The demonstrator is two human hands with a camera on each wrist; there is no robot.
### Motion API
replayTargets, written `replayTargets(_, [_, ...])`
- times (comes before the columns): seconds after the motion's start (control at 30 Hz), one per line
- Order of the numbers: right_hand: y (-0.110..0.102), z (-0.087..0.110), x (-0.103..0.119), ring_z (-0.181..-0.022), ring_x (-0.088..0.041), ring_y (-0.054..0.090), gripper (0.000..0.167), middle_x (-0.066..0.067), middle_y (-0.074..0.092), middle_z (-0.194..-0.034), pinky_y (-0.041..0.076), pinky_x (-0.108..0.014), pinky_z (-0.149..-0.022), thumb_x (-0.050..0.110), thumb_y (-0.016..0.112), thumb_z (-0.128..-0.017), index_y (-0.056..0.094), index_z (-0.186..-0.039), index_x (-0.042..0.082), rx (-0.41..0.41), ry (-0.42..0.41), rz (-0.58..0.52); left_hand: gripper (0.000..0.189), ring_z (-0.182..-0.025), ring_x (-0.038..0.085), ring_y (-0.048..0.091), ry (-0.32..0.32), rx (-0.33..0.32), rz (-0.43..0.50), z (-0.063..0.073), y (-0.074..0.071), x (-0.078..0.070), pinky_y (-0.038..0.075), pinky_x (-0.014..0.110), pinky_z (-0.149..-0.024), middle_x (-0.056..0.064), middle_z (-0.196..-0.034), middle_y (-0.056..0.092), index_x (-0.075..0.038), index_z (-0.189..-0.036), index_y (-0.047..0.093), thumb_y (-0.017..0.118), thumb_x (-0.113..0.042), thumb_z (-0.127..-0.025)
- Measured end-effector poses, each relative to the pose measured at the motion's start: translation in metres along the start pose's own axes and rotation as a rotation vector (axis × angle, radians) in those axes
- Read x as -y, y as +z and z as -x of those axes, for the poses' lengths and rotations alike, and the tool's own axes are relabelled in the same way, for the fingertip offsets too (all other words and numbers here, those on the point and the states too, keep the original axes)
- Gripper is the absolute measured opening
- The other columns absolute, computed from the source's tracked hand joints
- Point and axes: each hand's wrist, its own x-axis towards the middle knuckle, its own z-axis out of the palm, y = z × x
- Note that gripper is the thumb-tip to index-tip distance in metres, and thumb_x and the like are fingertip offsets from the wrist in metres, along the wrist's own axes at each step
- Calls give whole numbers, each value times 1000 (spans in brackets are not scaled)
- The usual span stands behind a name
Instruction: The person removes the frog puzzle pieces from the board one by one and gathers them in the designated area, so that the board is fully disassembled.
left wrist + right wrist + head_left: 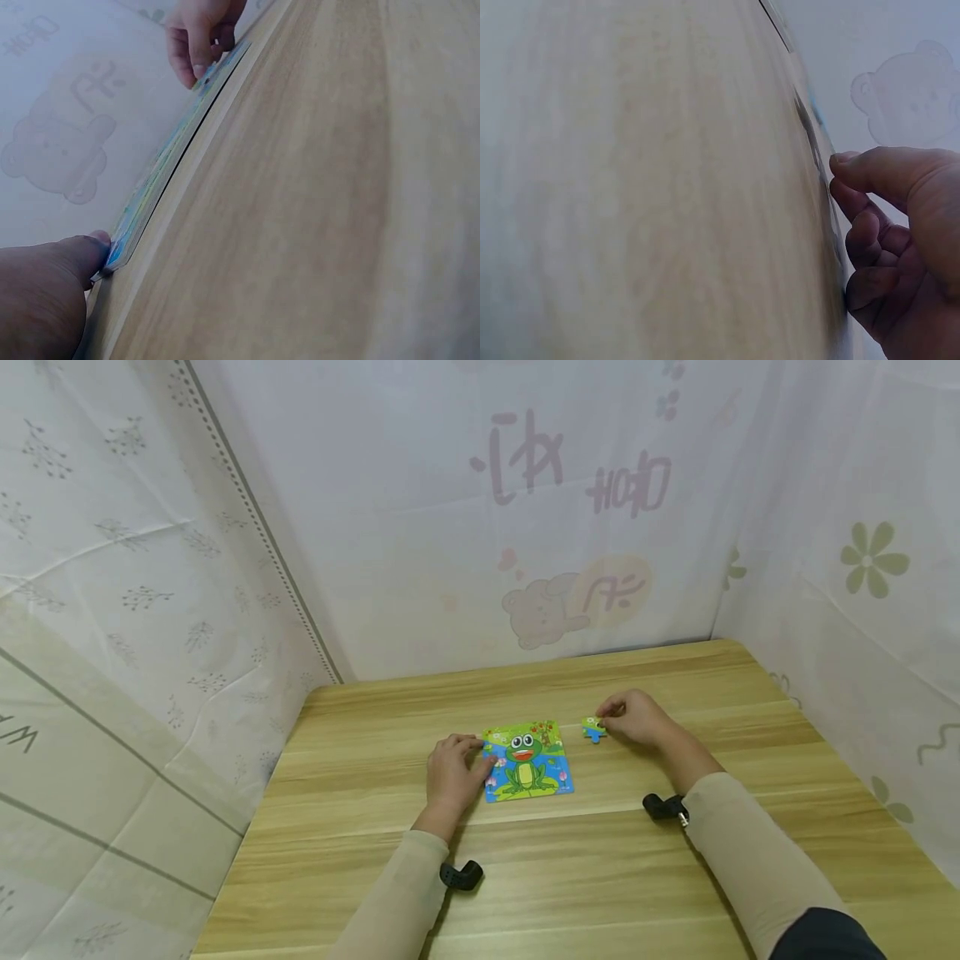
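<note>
A square frog jigsaw puzzle (527, 762) lies flat on the wooden table, showing a green frog on a blue and green background. My left hand (454, 770) holds its left side, the thumb over the picture and the fingers along the edge. In the left wrist view the thumb (94, 251) is right at the puzzle's near corner. To the right of the puzzle, my right hand (636, 718) pinches a small green and blue jigsaw piece (593, 729) between thumb and fingers. The piece, with a blue knob toward me, is apart from the puzzle and close over the table.
The wooden table (570, 877) has its back edge against a white printed curtain (420, 568). More patterned curtain hangs at the left (150, 610) and right. A black wrist device (461, 876) sits at the left sleeve, and another (663, 807) at the right.
</note>
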Motion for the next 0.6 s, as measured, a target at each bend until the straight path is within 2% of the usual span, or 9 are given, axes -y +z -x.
replayTargets(0.37, [3, -2, -5, -96, -24, 63, 11, -5, 73, -102, 53, -39, -85, 12, 76, -95, 80, -106, 10, -14, 9, 10, 38, -129, 27, 55, -10, 7, 1, 0, -1, 0, 38, 52, -117, -2, -132, 66, -20, -121, 77, 78, -47, -94])
replayTargets(0.6, [2, 1, -8, -97, -23, 64, 15, -6, 73, -104, 53, -36, -84, 9, 75, -97, 78, -112, 6, 3, 22, -61, 37, -130, 28, 55, -7, 5, -2, 0, 1, 1, 38, 52, -117, -2, -132, 66, -21, -121, 77, 78, -47, -94])
